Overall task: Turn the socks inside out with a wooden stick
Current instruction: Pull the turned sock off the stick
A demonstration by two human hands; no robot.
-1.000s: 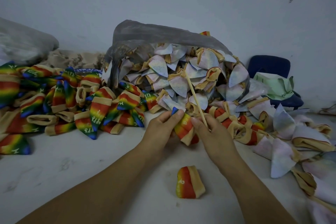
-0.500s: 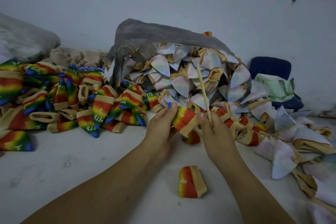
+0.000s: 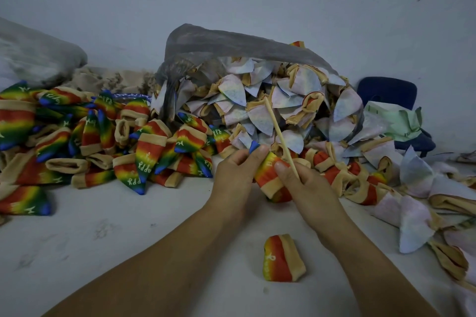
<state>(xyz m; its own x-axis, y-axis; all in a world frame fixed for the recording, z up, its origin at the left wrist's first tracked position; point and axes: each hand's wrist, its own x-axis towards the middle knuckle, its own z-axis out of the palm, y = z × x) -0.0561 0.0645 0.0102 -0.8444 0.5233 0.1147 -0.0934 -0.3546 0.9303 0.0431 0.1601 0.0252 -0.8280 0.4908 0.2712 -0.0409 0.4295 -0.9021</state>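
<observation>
Up close, we see the left hand (image 3: 237,170) pinching the blue toe end of a rainbow sock (image 3: 268,175) between thumb and curled fingers, while the right hand (image 3: 309,188) grasps the lower end of the wooden stick (image 3: 278,134), its thumb lying against the sock's red band near the tan cuff. Both hands meet just above the white surface (image 3: 103,239), about midway across it, and the sock lies slanted between them, toe up and to the left, cuff down and to the right. The stick rises from the right hand and leans back to the left, its upper tip showing in front of the pale socks (image 3: 283,103) that spill from the mouth of a grey plastic bag (image 3: 219,44) lying against the far wall. We cannot tell how far the stick's lower end reaches into the sock. Toward the near edge, between the two forearms, a second short rainbow sock (image 3: 282,258) lies alone, apart from everything else. Along the left side, a heap of rainbow socks (image 3: 90,147) with tan cuffs and white lettering runs from the bag's mouth to the left edge. More pale socks and red-and-tan ones trail down the right side. Behind them a dark blue chair (image 3: 386,90) carries a pale green bundle (image 3: 394,121), and a grey sack (image 3: 33,54) sits at the far left corner.
</observation>
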